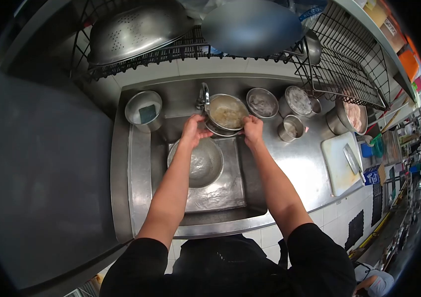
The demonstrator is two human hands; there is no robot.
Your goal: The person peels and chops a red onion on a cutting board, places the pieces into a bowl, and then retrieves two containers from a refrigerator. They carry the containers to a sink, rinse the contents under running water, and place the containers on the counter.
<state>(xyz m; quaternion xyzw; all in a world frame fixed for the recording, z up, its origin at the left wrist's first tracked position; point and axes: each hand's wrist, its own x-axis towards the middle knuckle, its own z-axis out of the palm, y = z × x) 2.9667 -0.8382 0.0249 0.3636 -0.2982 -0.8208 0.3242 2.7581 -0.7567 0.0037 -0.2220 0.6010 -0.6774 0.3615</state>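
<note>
Between my two hands is a round metal bowl [227,111] with yellowish, cloudy contents, beside the faucet [204,95] at the back of the sink. My left hand [195,130] grips its left side, thumb near the rim and fingers reaching underneath. On the opposite side, my right hand [253,130] closes around the rim. A second metal rim shows just beneath this bowl. Lower down, a wide metal basin [203,163] of water sits in the sink [223,198], partly covered by my left forearm.
Left of the faucet stands a pot [143,124] with a dark green scouring pad [147,114]. Several metal containers line the right counter, including a pot of pinkish food [354,117]. A knife [353,159] lies on a white cutting board [337,171]. A wire rack [185,45] hangs overhead with a colander [131,34].
</note>
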